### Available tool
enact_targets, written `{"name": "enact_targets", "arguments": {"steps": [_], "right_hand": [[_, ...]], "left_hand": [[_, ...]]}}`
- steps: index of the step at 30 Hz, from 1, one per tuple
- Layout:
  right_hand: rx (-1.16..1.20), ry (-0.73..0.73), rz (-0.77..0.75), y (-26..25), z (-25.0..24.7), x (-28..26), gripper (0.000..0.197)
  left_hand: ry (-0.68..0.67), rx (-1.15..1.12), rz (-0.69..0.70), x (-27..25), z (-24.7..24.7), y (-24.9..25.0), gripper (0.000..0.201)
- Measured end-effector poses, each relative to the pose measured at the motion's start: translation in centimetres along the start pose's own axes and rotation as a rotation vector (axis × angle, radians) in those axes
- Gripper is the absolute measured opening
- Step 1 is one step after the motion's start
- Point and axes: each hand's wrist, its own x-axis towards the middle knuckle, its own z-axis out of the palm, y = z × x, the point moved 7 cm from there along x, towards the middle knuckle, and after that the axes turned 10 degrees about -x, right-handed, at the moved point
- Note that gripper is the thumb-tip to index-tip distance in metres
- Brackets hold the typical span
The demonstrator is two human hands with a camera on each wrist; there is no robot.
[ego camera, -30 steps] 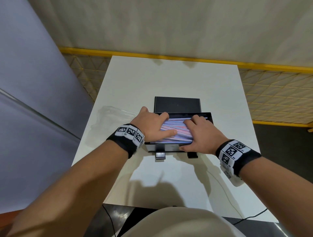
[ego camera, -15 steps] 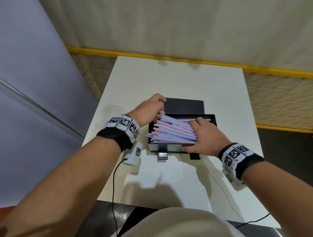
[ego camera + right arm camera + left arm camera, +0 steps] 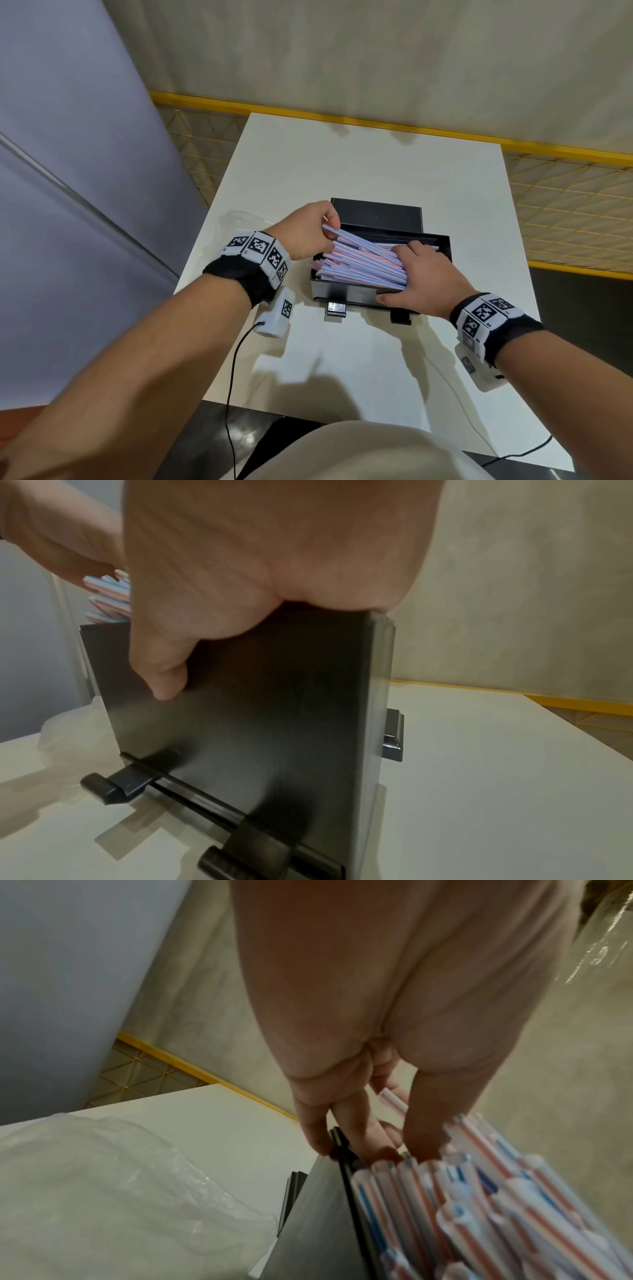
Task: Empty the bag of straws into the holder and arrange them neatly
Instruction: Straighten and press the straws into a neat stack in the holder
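Note:
A black holder (image 3: pixel 363 297) stands mid-table, its lid (image 3: pixel 376 216) tipped open behind it. Red- and blue-striped straws (image 3: pixel 363 265) fill it, with their left ends fanned upward. My left hand (image 3: pixel 329 224) pinches the raised left ends of the upper straws. In the left wrist view the thumb and fingers (image 3: pixel 424 1134) close on the straw tips (image 3: pixel 479 1204) beside the holder's side wall (image 3: pixel 318 1218). My right hand (image 3: pixel 416 270) lies flat over the right part of the straws. Its thumb (image 3: pixel 164 680) presses the holder's front wall (image 3: pixel 274 723).
The emptied clear plastic bag (image 3: pixel 236 222) lies crumpled on the white table (image 3: pixel 359 164), left of the holder, and it also shows in the left wrist view (image 3: pixel 120 1191). Two small black feet (image 3: pixel 335 307) stick out at the holder's front. A yellow rail (image 3: pixel 376 123) runs behind the table.
My left hand has come off the top of the straws, gone to their left ends and raised them, so the pile now fans upward. My right hand has stayed on the straws.

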Motion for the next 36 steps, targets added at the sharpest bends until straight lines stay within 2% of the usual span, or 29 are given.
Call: {"name": "enact_targets", "arguments": {"steps": [7, 14, 16, 19, 21, 25, 30, 33, 36], "right_hand": [[0.007, 0.017, 0.000, 0.1, 0.2, 0.0, 0.089], [0.000, 0.031, -0.004, 0.2, 0.4, 0.1, 0.089], [0.000, 0.034, -0.007, 0.2, 0.3, 0.1, 0.090], [-0.007, 0.040, -0.006, 0.1, 0.3, 0.1, 0.087], [-0.012, 0.042, -0.006, 0.1, 0.3, 0.0, 0.086], [-0.013, 0.038, -0.009, 0.1, 0.3, 0.0, 0.084], [0.014, 0.039, 0.000, 0.3, 0.3, 0.2, 0.084], [0.045, 0.028, -0.008, 0.5, 0.2, 0.4, 0.088], [0.073, 0.011, -0.029, 0.7, -0.1, 0.5, 0.090]], "left_hand": [[-0.037, -0.143, -0.123, 0.1, 0.4, -1.4, 0.028], [-0.202, 0.017, -0.139, -0.3, 1.6, 0.0, 0.032], [-0.244, 0.003, -0.160, -0.2, 1.8, -0.2, 0.043], [-0.243, 0.025, -0.163, 0.1, 2.1, -0.6, 0.079], [-0.253, 0.013, -0.154, 0.0, 2.5, -0.5, 0.086], [-0.220, -0.053, -0.102, 0.0, 2.6, -0.5, 0.067], [-0.037, -0.112, 0.002, 0.2, 1.1, -0.8, 0.040], [0.064, -0.071, 0.074, 0.5, -0.6, -0.4, 0.024], [0.080, 0.001, 0.097, 0.6, -2.2, 0.1, 0.021]]}}
